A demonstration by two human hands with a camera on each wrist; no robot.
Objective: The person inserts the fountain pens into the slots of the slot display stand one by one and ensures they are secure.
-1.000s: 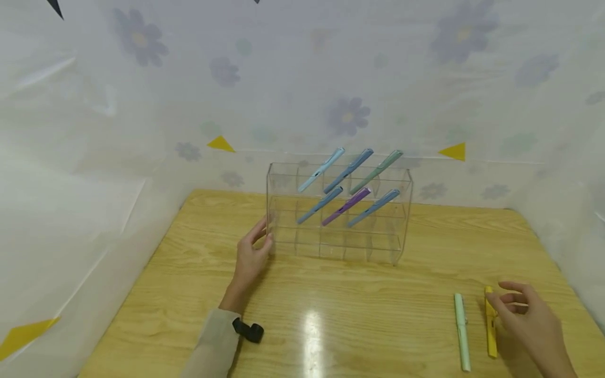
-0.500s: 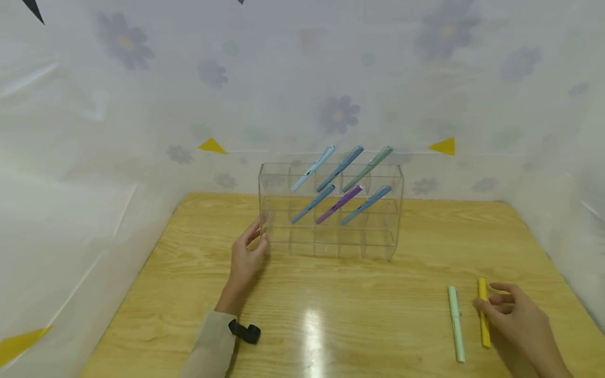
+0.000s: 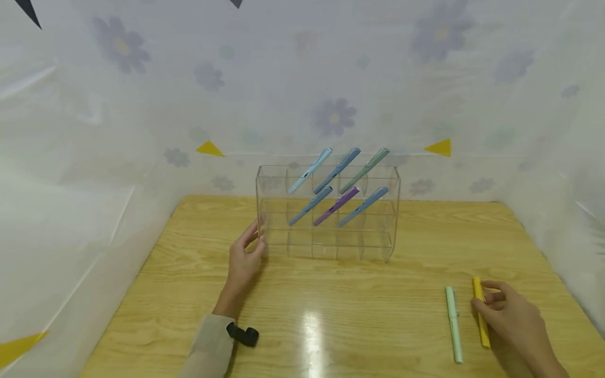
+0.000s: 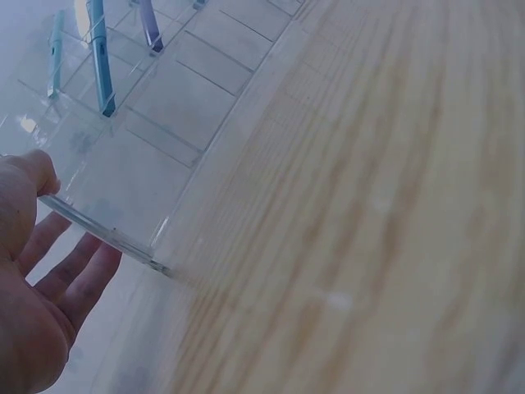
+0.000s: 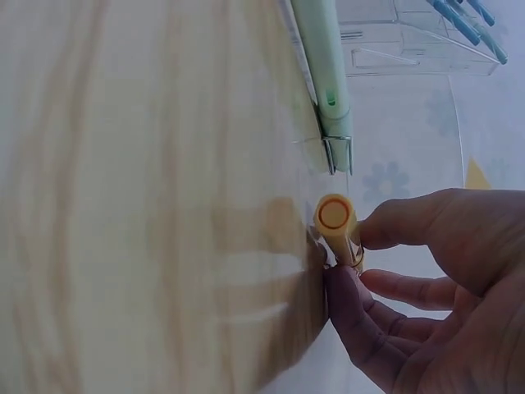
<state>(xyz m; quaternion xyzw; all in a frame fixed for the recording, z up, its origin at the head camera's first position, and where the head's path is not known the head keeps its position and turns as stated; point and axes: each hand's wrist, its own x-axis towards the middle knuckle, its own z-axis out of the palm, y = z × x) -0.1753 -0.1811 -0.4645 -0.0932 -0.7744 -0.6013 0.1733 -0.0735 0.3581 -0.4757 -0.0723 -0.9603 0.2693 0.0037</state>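
Note:
A clear acrylic pen rack (image 3: 326, 245) stands towards the back of the table. My left hand (image 3: 242, 263) grips its left side panel, thumb in front and fingers behind, as the left wrist view also shows. On the right, my right hand (image 3: 515, 315) pinches a yellow pen (image 3: 484, 333) between thumb and fingers. In the right wrist view the yellow pen (image 5: 334, 215) points its round end at the camera, close over the wood. To its left lies a mint green pen (image 3: 453, 325) with a metal clip.
Pens slant in the rack's upper two tiers: light blue (image 3: 311, 170), blue (image 3: 337, 170) and green (image 3: 365, 171) above, a purple pen (image 3: 336, 207) between two blue ones below. The lowest tier holds none. A floral sheet (image 3: 279, 105) hangs behind the table.
My right hand has closed on the yellow pen, which has rolled so its clip no longer shows in the head view. The left hand keeps its hold; the head view has shifted slightly.

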